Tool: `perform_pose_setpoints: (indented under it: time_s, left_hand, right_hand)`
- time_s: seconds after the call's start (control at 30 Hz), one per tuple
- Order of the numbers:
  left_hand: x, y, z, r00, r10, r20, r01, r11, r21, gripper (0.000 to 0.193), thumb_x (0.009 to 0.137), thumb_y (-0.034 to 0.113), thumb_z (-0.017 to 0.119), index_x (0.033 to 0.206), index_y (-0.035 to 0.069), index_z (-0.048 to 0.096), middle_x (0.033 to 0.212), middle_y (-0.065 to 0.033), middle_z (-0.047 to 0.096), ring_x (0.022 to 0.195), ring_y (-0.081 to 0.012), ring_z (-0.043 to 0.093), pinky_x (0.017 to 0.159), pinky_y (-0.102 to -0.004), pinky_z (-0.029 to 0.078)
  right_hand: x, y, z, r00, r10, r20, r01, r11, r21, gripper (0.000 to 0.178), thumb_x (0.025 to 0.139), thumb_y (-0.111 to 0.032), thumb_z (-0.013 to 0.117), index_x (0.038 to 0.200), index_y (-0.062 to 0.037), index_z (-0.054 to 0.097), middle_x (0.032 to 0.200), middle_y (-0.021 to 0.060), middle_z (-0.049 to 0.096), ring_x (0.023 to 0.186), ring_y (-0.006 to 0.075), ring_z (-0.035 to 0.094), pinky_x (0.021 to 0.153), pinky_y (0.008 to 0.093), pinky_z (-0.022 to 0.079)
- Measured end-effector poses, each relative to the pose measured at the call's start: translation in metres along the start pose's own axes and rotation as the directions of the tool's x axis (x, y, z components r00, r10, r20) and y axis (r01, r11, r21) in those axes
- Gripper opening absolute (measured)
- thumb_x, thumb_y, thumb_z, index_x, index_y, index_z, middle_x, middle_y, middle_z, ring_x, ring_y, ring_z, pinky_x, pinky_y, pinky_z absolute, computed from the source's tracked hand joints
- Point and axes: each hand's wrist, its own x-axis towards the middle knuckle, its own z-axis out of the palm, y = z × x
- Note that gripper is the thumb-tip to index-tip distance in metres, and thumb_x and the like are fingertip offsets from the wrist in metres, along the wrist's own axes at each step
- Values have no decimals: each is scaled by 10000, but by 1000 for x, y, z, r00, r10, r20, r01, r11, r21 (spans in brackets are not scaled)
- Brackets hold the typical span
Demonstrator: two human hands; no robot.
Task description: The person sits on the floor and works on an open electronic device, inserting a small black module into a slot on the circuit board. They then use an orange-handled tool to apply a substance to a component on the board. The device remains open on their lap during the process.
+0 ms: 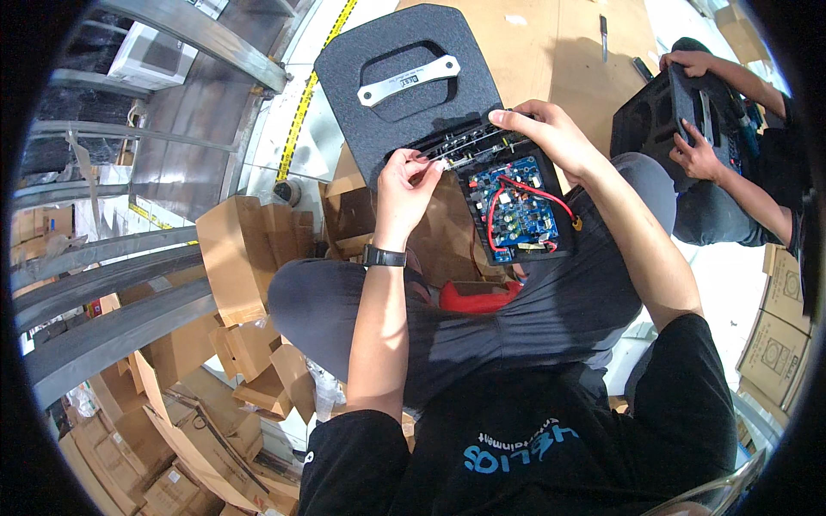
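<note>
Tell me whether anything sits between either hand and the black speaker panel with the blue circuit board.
Nothing visible does. The left hand pinches at the panel's opened edge beside the blue circuit board, and the right hand grips that same edge from above. Both hands already touch it.

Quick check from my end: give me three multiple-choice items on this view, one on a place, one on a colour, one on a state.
1. Where does the black speaker cabinet rest?
A. on the person's lap
B. on a shelf
C. inside a carton

2. What colour is the circuit board?
A. green
B. blue
C. white

3. What is the left hand doing?
A. hanging free
B. lying flat on the knee
C. pinching at the opening's edge

Answers:
1 A, it lies across the thighs.
2 B, blue under red wires.
3 C, fingertips closed at the edge, right hand gripping opposite.
</note>
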Motion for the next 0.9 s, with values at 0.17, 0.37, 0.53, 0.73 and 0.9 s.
perform_pose_setpoints:
  time_s: [0.17,0.37,0.53,0.73,0.9]
  left_hand:
    - [1,-6,-2,1000,-15,-4,15,996,-91,421,906,78,771,1130,-8,426,902,-105,736,779,-91,649,711,-233,505]
    - [-1,-2,-10,997,-24,76,41,972,-232,458,893,33,768,1141,26,384,885,-131,719,794,-120,673,722,-238,519]
    - [-3,-1,-14,994,22,103,-9,993,-116,441,897,24,763,1143,41,397,890,-109,703,795,-97,650,714,-237,510]
    - [-3,-2,-13,997,27,78,-14,987,-157,446,893,31,771,1144,36,403,901,-86,683,818,-88,636,707,-228,496]
    - [-5,5,-14,998,26,63,-16,988,-153,441,890,20,769,1134,39,402,902,-83,665,840,-94,648,719,-222,496]
  right_hand:
    - [4,-1,1,1000,8,-13,-8,1000,-20,843,761,-669,760,1056,118,707,907,168,733,856,212,699,817,324,538]
    - [9,-12,2,999,-4,47,6,998,-58,817,749,-664,764,980,118,710,866,143,726,810,197,691,772,307,537]
    - [16,-33,-2,986,27,167,-11,995,-100,781,755,-661,755,946,94,712,872,134,725,825,202,691,779,317,535]
    - [19,-51,-3,969,85,234,-69,995,-76,749,793,-594,768,1049,105,683,934,122,705,859,172,654,808,282,500]
    - [28,-59,-4,962,51,269,1,982,-189,703,793,-595,771,995,73,699,891,90,693,824,152,643,783,276,496]
